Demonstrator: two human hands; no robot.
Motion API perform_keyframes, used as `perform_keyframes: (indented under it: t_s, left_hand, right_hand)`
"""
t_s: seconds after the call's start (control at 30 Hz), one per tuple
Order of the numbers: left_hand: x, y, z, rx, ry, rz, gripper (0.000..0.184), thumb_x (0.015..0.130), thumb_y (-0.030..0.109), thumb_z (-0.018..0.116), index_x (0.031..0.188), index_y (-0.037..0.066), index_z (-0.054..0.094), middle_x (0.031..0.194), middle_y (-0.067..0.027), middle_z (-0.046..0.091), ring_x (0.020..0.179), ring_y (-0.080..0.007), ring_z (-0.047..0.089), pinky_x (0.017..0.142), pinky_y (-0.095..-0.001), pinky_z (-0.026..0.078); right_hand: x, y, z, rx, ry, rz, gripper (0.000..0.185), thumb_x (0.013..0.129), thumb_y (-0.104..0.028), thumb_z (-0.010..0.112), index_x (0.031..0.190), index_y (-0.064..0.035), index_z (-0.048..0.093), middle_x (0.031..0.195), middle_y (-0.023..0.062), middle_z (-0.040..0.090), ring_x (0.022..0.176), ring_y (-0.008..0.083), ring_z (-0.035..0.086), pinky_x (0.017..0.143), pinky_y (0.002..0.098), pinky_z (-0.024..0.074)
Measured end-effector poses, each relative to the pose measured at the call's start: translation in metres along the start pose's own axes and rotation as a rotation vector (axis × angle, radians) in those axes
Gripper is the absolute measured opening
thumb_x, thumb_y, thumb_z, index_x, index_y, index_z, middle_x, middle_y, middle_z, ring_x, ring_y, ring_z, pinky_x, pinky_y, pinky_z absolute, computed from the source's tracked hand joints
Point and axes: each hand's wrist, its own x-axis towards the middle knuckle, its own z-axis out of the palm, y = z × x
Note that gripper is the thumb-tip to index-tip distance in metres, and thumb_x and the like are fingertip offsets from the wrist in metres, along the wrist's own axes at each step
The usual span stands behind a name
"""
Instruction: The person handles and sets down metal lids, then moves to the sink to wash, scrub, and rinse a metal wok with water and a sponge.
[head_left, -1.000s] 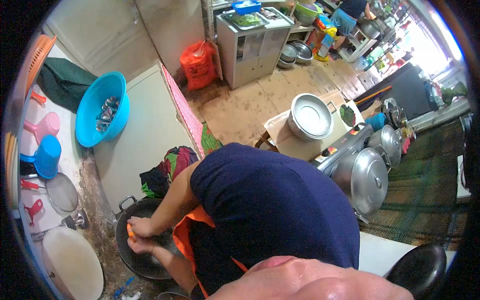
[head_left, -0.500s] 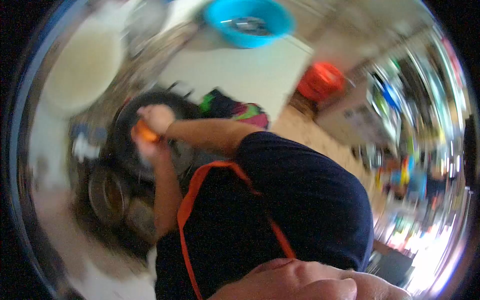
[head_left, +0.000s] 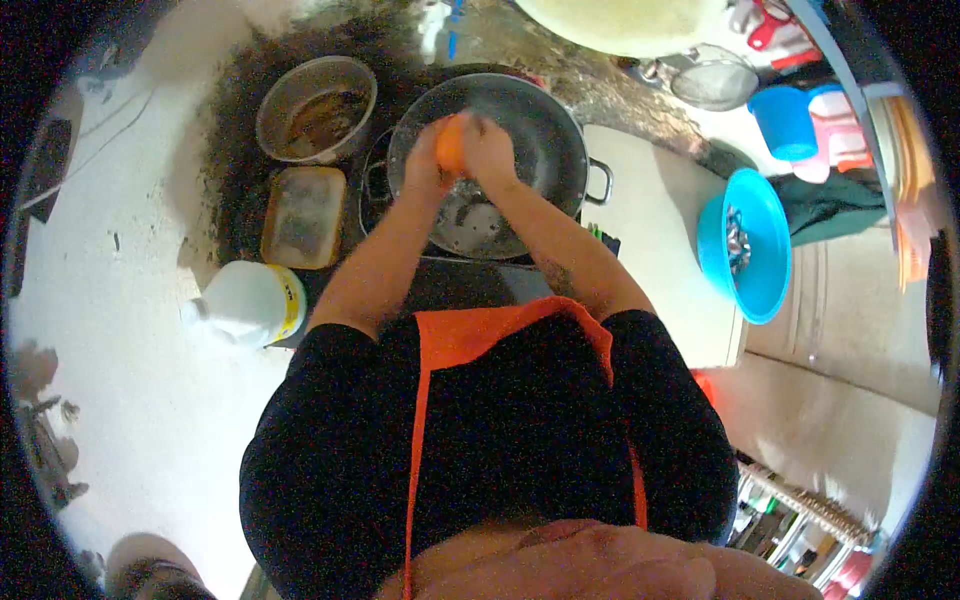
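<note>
Both hands are closed around a rounded orange thing [head_left: 453, 143], either a sponge or a cloth; I cannot tell which. My left hand [head_left: 425, 168] grips it from the left, fingers partly hidden. On its other side, my right hand [head_left: 489, 152] presses against it, blurred a little. They are above a large dark wok [head_left: 550, 150] with metal loop handles. Wet, shiny patches and droplets show on the wok's bottom below my wrists.
Left of the wok are a round pot [head_left: 318, 108] with brown residue, a rectangular tray [head_left: 305, 218] and a white jug [head_left: 250, 303] with a yellow label. A turquoise basin [head_left: 762, 245] holding small items stands on the white counter [head_left: 655, 240] at right. A strainer [head_left: 713, 82] lies behind.
My view has swung round to the left, so the wok now sits upright ahead of me and the basin is at right. Both hands still hold the orange thing over the wok.
</note>
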Motion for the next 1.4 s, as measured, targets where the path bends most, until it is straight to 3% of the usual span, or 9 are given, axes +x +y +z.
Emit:
perform_keyframes:
  t_s: [0.1,0.3,0.47,0.6,0.67,0.73,1.07,1.23,1.4]
  left_hand:
    - [-0.004,-0.008,-0.001,0.205,0.118,0.274,0.03,0.079,0.029,0.048,0.095,0.004,0.054,0.087,-0.0095,0.058,0.079,-0.0237,0.057,0.069,-0.036,0.048]
    - [0.002,0.054,0.004,0.564,-0.067,-0.489,0.029,0.08,0.029,0.045,0.09,0.004,0.057,0.081,-0.0096,0.06,0.073,-0.0222,0.058,0.067,-0.0353,0.048]
    - [0.016,0.017,-0.01,0.054,-0.013,-0.139,0.028,0.081,0.027,0.044,0.088,0.003,0.057,0.082,-0.0091,0.06,0.071,-0.0222,0.059,0.062,-0.0357,0.049]
    - [0.032,0.028,-0.048,0.188,0.057,-0.05,0.032,0.083,0.026,0.042,0.098,0.0,0.052,0.096,-0.0119,0.057,0.085,-0.0239,0.057,0.076,-0.0361,0.046]
    - [0.044,0.037,-0.062,0.424,-0.037,-0.216,0.033,0.083,0.027,0.042,0.098,0.0,0.053,0.096,-0.0122,0.058,0.086,-0.0239,0.057,0.077,-0.0361,0.046]
    - [0.035,0.056,-0.027,1.044,-0.104,-0.552,0.035,0.082,0.031,0.045,0.098,0.001,0.054,0.096,-0.0118,0.058,0.087,-0.0223,0.057,0.077,-0.0361,0.046]
    - [0.018,0.008,-0.006,-0.043,0.026,0.1,0.028,0.081,0.026,0.049,0.097,0.003,0.052,0.096,-0.0081,0.056,0.089,-0.0199,0.053,0.081,-0.0327,0.042]
    - [0.016,0.055,0.002,0.371,-0.027,-0.486,0.029,0.08,0.029,0.043,0.083,0.004,0.057,0.075,-0.0074,0.06,0.065,-0.0226,0.059,0.06,-0.0366,0.049]
    - [-0.015,0.053,0.025,0.642,0.0,-0.454,0.035,0.081,0.03,0.041,0.099,0.003,0.053,0.086,-0.0093,0.06,0.074,-0.024,0.059,0.067,-0.0387,0.049]
  right_hand:
    - [0.016,0.012,0.02,0.614,0.184,0.394,0.04,0.076,-0.033,0.05,0.092,0.004,0.053,0.08,0.0217,0.058,0.08,0.0371,0.055,0.076,0.0416,0.0424]
    - [-0.029,-0.013,0.002,-0.607,-0.054,-0.925,0.036,0.072,-0.024,0.056,0.096,0.0018,0.052,0.089,0.0192,0.054,0.087,0.0317,0.052,0.075,0.0366,0.0406]
    - [-0.003,-0.025,0.001,0.335,0.001,0.244,0.033,0.068,-0.019,0.058,0.094,-0.0002,0.052,0.095,0.0168,0.053,0.091,0.034,0.05,0.082,0.0369,0.0396]
    - [-0.004,-0.012,0.023,0.142,0.242,-0.02,0.034,0.068,-0.021,0.058,0.093,-0.0002,0.053,0.091,0.0133,0.055,0.089,0.0322,0.052,0.08,0.0379,0.0409]
    - [-0.015,-0.009,0.013,-0.785,-0.183,-0.883,0.041,0.067,-0.026,0.06,0.095,0.0012,0.052,0.092,0.0189,0.056,0.084,0.0334,0.056,0.075,0.0398,0.0448]
    - [-0.02,-0.013,0.007,-0.751,-0.224,-0.849,0.041,0.068,-0.029,0.059,0.095,0.0009,0.052,0.092,0.0159,0.056,0.087,0.0331,0.054,0.077,0.0398,0.043]
    - [0.039,0.02,0.039,0.608,0.091,0.542,0.042,0.076,-0.037,0.057,0.097,-0.0009,0.052,0.087,0.0138,0.054,0.077,0.0236,0.053,0.069,0.0334,0.0423]
    - [-0.023,-0.026,-0.003,-0.689,-0.045,-0.801,0.034,0.066,-0.02,0.059,0.093,-0.0006,0.053,0.099,0.0171,0.052,0.094,0.0333,0.049,0.086,0.0412,0.0354]
    - [-0.008,0.004,0.008,0.431,-0.015,-0.103,0.034,0.072,-0.027,0.061,0.091,0.001,0.054,0.087,0.0145,0.057,0.084,0.0266,0.055,0.073,0.0368,0.0432]
